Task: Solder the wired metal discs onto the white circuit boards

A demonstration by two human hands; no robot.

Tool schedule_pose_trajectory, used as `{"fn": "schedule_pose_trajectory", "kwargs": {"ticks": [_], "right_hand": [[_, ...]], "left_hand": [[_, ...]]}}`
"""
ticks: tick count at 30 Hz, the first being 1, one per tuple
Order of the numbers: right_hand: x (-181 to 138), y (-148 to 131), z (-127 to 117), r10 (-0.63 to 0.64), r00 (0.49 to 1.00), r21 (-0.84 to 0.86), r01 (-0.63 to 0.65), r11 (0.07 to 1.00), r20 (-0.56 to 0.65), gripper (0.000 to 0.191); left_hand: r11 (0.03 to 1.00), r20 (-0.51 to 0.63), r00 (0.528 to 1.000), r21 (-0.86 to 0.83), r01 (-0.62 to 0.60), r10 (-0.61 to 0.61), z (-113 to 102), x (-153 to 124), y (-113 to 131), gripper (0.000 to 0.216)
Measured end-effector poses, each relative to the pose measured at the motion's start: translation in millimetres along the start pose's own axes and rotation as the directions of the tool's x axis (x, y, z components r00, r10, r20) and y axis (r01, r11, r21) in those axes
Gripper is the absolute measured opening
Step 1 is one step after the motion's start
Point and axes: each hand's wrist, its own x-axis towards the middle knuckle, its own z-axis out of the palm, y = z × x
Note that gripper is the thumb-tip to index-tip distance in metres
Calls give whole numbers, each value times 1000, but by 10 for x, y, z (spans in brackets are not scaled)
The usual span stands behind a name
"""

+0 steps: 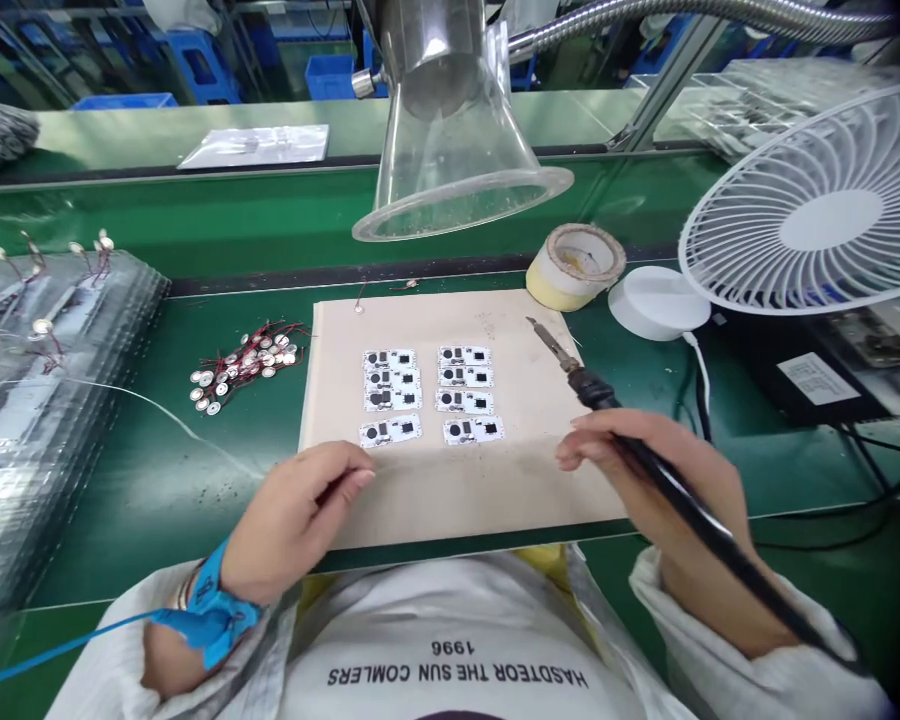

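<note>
My right hand (656, 470) grips a black soldering iron (592, 385) like a pen, its tip raised over the right part of a tan work board (495, 480). On the board lie several small white circuit boards (429, 395) in two columns. My left hand (300, 515) rests on the board's near left corner with fingers curled; a thin solder wire seems to run from it to the left, and what the fingers pinch is hard to make out. A blue wrist strap (214, 600) is on my left wrist.
A pile of small round discs with red wires (244, 365) lies left of the board. Clear plastic trays (37, 380) stack at far left. A clear fume hood (457, 130) hangs above. A tape roll (576, 262), a white puck (656, 300) and a white fan (825, 210) stand at right.
</note>
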Motion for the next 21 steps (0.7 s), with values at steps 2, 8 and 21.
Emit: {"fn": "schedule_pose_trajectory", "kwargs": {"ticks": [2,8,21], "right_hand": [[60,-2,-71,62,997,171,-53,984,-49,16],[325,-183,-38,-5,996,131,16,991,-86,19],[713,46,180,28,989,132,-8,991,-147,7]], "left_hand": [[998,-38,999,58,29,-27,-41,66,-54,17],[972,-243,970,222,78,-22,44,263,-99,17],[962,-312,940,267,-51,136,156,205,-96,9]]}}
